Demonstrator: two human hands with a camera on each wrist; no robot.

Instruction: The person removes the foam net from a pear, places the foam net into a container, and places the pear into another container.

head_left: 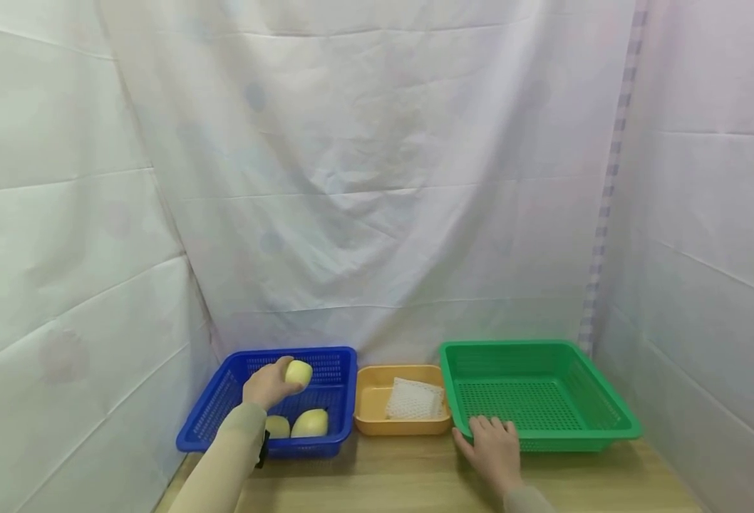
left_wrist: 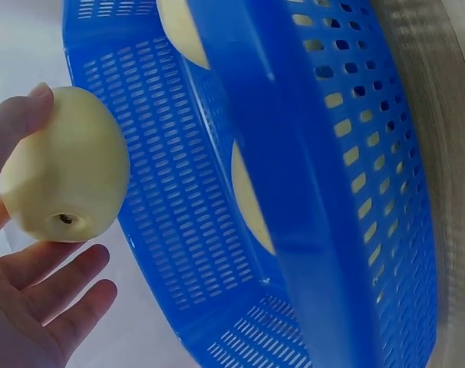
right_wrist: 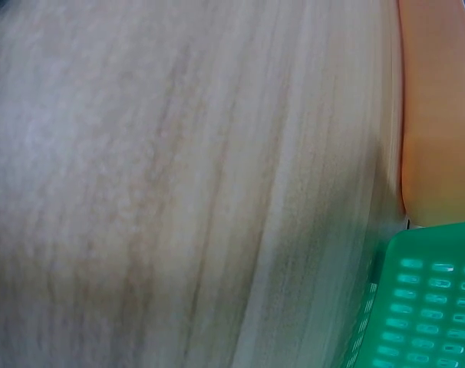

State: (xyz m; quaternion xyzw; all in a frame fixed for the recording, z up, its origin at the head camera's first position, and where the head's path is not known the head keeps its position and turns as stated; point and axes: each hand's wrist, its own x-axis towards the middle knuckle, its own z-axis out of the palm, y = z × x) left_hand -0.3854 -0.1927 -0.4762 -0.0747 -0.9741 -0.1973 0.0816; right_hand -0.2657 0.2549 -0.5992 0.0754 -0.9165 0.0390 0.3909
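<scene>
My left hand (head_left: 268,385) grips a pale yellow pear (head_left: 298,375) above the blue basket (head_left: 345,399). In the left wrist view the thumb lies over the top of this pear (left_wrist: 71,165), and its dark-centred end faces the camera. Other fingers spread out below it. Two more pears, one of them whole in view (head_left: 311,423), lie in the basket's near part. At the near left corner of the green basket (head_left: 582,433), my right hand (head_left: 494,450) rests with its fingers over the rim. The right wrist view does not show that hand.
Between the baskets stands a shallow orange tray (head_left: 372,427) holding white foam netting (head_left: 412,399). All three containers stand on a wooden table (head_left: 390,477). Pale cloth (head_left: 377,178) hangs behind and along both sides.
</scene>
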